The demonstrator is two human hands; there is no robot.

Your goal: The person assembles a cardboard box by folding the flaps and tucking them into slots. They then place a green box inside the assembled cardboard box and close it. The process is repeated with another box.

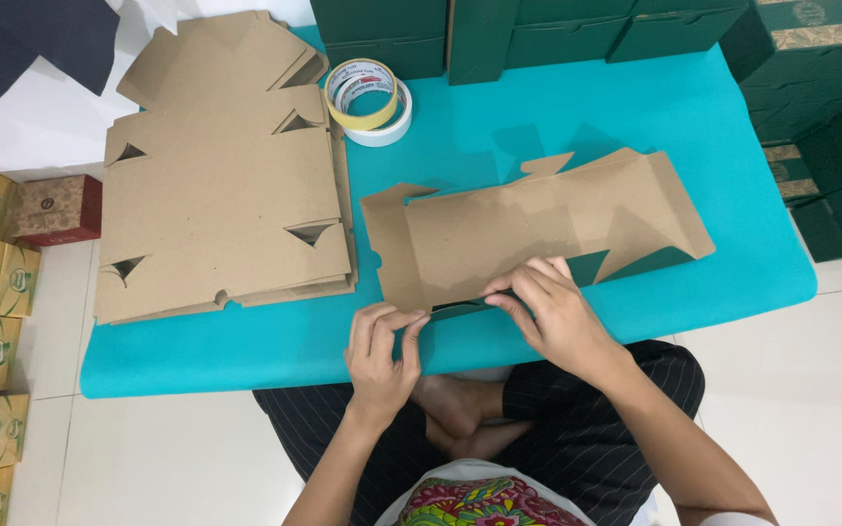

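The left hand point(380, 353) pinches the near-left corner of a flat brown cardboard box blank point(528, 229), thumb and fingers closed on its lower edge. The right hand point(550, 310) pinches the same near edge just beside it, fingers curled over the fold, where a thin dark green underside of the board shows between the two hands. The blank lies directly beyond both hands on the teal surface point(733, 263), its long axis running left to right, slightly rising toward the far right, where an angled flap points away from the right hand. A short flap stands at its left end, beyond the left hand.

To the left of the left hand and farther away sits a stack of unfolded cardboard blanks point(221, 185), its long axis running away from the person. Beyond the left hand, past the blank, two rolls of tape point(369, 100) rest one on the other, yellow on white. Dark green boxes point(538, 34) line the far edge of the surface beyond both hands.
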